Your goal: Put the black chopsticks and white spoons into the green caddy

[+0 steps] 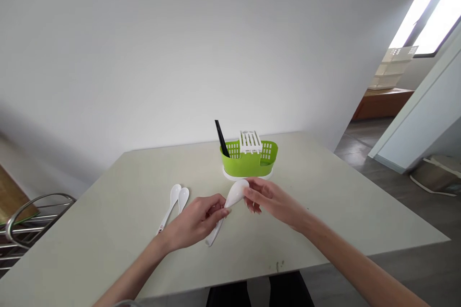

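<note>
Between my two hands a white spoon point(236, 193) is held tilted above the table, its bowl up and to the right. My left hand point(198, 220) pinches it where the handle meets the bowl. The fingers of my right hand point(264, 197) close on the bowl's edge. Left of my left hand lie two more white spoons point(175, 194), side by side with their bowls away from me; my hand partly hides one. Just beyond my hands stands a green cutlery basket point(247, 165) on a white base, with black chopsticks point(222, 139) leaning in its left part.
A white slatted piece point(251, 142) sits across the basket's top. The pale table point(306, 244) meets a plain wall point(201, 57) at the back. Off the table's left edge is a metal rack point(36, 220). A doorway and window are at the right.
</note>
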{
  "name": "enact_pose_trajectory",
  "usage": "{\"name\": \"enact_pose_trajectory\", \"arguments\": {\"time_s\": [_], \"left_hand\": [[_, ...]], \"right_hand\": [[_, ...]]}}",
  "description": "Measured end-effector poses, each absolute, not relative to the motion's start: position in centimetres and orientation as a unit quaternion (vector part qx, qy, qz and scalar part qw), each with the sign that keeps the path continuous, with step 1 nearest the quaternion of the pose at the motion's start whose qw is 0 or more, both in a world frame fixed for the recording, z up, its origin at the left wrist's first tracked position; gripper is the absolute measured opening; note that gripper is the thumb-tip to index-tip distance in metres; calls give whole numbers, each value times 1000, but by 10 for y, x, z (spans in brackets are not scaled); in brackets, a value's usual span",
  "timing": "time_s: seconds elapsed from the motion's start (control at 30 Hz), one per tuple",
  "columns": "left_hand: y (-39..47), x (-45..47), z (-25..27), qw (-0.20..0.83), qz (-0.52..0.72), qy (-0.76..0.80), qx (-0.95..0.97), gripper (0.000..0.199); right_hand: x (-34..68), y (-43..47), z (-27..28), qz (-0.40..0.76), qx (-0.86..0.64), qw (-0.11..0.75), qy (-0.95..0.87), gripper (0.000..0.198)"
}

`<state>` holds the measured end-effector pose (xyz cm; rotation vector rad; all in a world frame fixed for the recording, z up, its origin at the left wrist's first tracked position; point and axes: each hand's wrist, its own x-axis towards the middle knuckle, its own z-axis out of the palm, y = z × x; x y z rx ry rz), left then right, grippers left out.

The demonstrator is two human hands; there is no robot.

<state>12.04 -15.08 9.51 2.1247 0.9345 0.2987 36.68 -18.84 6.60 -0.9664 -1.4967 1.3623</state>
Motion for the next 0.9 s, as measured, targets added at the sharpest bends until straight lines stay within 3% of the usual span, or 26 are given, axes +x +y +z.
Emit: {"name": "enact_pose_trajectory", "arguments": {"time_s": [0.27,0.5,0.7,0.9], "left_hand": [[-151,128,81,253,186,399,861,35],[-149,128,54,289,205,388,850,31],[-145,117,49,263,217,398,852,32],[-135,111,51,88,257,388,881,32]], "right_hand": [[354,-177,78,520,-463,467,-546,49],[356,-173,86,530,-459,474,-532,44],[360,-170,88,499,-495,452,-549,47],[352,-174,94,480,-525,436,-551,39]]}}
